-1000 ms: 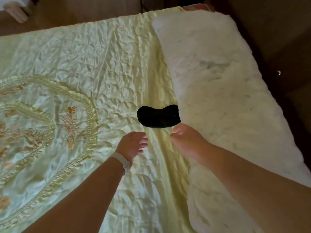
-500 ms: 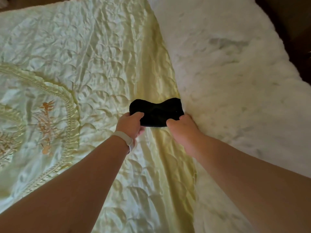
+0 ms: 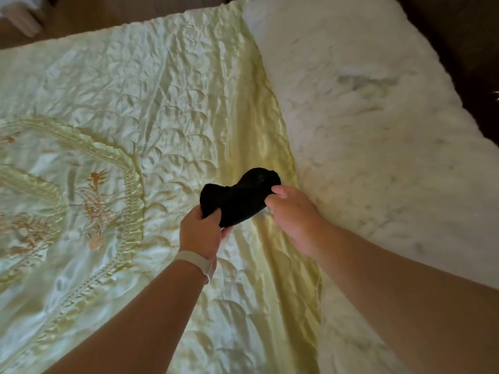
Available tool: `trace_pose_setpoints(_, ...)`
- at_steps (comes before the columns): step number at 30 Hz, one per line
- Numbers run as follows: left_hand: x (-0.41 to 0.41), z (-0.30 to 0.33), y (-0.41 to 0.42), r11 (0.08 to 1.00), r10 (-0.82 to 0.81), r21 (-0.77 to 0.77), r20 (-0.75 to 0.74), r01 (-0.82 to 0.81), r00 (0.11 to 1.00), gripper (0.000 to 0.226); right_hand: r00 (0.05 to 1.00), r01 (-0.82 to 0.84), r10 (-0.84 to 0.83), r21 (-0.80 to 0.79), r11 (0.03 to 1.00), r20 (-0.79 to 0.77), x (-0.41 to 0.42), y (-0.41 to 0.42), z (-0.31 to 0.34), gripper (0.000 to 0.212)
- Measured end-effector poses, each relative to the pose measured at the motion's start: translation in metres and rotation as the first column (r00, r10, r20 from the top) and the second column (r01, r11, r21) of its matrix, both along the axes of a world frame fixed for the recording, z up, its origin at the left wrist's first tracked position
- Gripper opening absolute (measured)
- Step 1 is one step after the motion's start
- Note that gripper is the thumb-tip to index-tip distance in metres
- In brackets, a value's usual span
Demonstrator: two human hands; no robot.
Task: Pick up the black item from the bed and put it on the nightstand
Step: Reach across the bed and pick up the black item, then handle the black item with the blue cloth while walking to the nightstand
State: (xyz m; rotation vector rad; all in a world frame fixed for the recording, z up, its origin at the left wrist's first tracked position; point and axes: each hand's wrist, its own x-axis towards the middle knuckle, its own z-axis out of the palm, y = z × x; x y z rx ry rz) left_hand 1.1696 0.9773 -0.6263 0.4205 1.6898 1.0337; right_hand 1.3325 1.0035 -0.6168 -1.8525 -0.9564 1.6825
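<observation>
The black item (image 3: 240, 197) is a soft, bean-shaped piece of dark cloth, held a little above the bed between both hands. My left hand (image 3: 201, 233), with a white band on its wrist, pinches its lower left end. My right hand (image 3: 293, 214) grips its right edge with thumb and fingers. The cloth tilts, its right end higher than its left. The nightstand is not in view.
A pale yellow quilted satin bedspread (image 3: 135, 109) with embroidered flowers covers the bed's left part. A white fluffy blanket (image 3: 364, 112) lies along the right side. Dark floor shows beyond the bed's right edge, and wooden floor at the top left.
Both hands reached the black item, closed on its two ends and lifted it off the bedspread; it now hangs tilted between them.
</observation>
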Motion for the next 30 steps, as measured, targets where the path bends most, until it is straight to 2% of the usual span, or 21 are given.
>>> trace_pose_setpoints(4,-0.008,0.029,-0.014,0.998,0.05,-0.03,0.116,-0.047,0.992,0.024,0.995,-0.084,0.074,0.174,0.981,0.062,-0.001,-0.017,0.031,0.05)
trace_pose_setpoints(6,-0.009,0.048,-0.021,0.998,0.067,-0.027,0.224,-0.063,0.972,0.024,0.973,-0.205,0.16,0.3,0.932,0.167,0.0,-0.028,0.053,0.049)
trace_pose_setpoints(9,-0.008,0.08,-0.031,0.995,0.102,-0.02,0.38,-0.101,0.92,0.028,0.885,-0.44,0.285,0.459,0.772,0.369,0.004,-0.047,0.09,0.049)
trace_pose_setpoints(12,-0.005,0.114,-0.037,0.991,0.113,0.015,0.466,-0.136,0.878,0.032,0.808,-0.581,0.353,0.537,0.612,0.472,0.008,-0.062,0.131,0.048)
trace_pose_setpoints(15,-0.002,0.152,-0.046,0.992,0.08,0.044,0.527,-0.122,0.846,0.04,0.729,-0.681,0.369,0.558,0.475,0.576,0.01,-0.073,0.175,0.049)
trace_pose_setpoints(20,-0.006,0.212,-0.069,0.99,-0.034,0.128,0.634,-0.061,0.773,0.058,0.666,-0.745,0.345,0.613,0.263,0.662,0.01,-0.086,0.249,0.043)
trace_pose_setpoints(22,-0.009,0.235,-0.08,0.983,-0.103,0.183,0.674,-0.03,0.732,0.057,0.644,-0.759,0.348,0.628,0.173,0.682,0.009,-0.092,0.277,0.04)
trace_pose_setpoints(25,-0.012,0.27,-0.095,0.957,-0.214,0.289,0.689,0.008,0.692,0.045,0.549,-0.812,0.383,0.583,0.033,0.743,0.003,-0.102,0.314,0.029)
trace_pose_setpoints(27,-0.014,0.293,-0.103,0.947,-0.257,0.319,0.67,0.042,0.696,0.045,0.483,-0.84,0.385,0.54,-0.05,0.787,-0.002,-0.109,0.334,0.027)
trace_pose_setpoints(30,-0.014,0.324,-0.115,0.943,-0.291,0.312,0.613,0.113,0.734,0.059,0.402,-0.87,0.36,0.474,-0.137,0.842,-0.01,-0.124,0.357,0.019)
